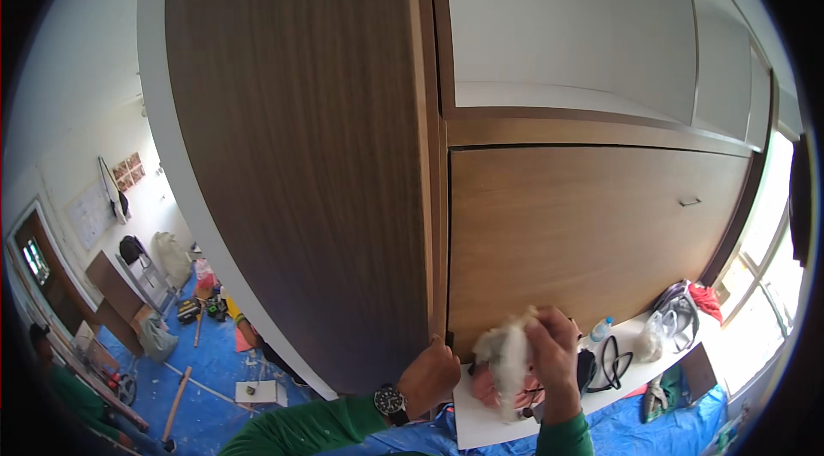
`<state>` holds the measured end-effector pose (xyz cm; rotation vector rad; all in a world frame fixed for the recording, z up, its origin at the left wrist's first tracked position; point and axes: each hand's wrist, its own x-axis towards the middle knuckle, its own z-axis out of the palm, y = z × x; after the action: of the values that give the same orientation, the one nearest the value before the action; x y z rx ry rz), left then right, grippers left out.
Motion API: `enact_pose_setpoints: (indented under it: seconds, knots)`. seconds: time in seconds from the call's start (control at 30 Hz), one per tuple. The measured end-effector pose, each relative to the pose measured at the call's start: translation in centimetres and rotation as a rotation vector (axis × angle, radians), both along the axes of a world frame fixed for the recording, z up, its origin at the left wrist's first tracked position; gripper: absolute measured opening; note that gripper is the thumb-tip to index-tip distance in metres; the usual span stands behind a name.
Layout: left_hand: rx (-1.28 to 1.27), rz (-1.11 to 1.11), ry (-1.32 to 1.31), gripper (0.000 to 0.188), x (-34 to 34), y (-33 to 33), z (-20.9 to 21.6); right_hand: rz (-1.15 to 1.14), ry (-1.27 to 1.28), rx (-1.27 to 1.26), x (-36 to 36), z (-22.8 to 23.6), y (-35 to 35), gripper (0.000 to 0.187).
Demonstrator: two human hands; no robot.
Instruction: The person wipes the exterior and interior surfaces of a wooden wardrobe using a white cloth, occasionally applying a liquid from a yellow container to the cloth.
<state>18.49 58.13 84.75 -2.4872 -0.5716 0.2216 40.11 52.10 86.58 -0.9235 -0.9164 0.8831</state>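
My left hand (432, 379), with a dark wristwatch (390, 404) behind it, is closed at the lower right edge of a tall dark wood panel (300, 164). Whatever its fingers pinch is hidden. Beside the fingertips is a small black piece (450, 340) in the gap between the panel and the cabinet. Pinched in my right hand (554, 349) is a whitish rag (512, 366), hanging loose and slightly blurred. It hangs in front of a lighter wood cabinet front (584, 233) and over a pinkish cloth (487, 387) on a white ledge (476, 430).
Along the ledge lie a water bottle (601, 330), a black cable (614, 366), clear plastic bags (657, 336) and a grey bag (685, 310). Blue sheeting (215, 387) covers the floor, with tools and boards at left. A person in green (77, 400) is at the far left.
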Motion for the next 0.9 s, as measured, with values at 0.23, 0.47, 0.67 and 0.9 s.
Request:
enact_pose_setpoints:
  seconds: [0.23, 0.47, 0.67, 0.9]
  knots:
    - [0.058, -0.039, -0.021, 0.040, -0.6, -0.7, 0.7, -0.062, 0.405, -0.154, 3.7, -15.7, -3.6, 0.008]
    - [0.006, -0.040, 0.000, 0.044, 0.1, 0.9, 0.7, -0.064, 0.504, -0.364, 4.2, -31.5, -5.7, 0.034]
    - [0.050, -0.069, 0.001, 0.043, -0.1, 1.6, 0.3, -0.203, 0.468, -0.431, 4.0, -31.6, -5.9, 0.011]
    - [-0.034, -0.123, -0.049, 0.045, -0.1, 2.3, -0.5, -0.257, 0.169, -0.423, 6.0, -35.3, -6.8, 0.011]
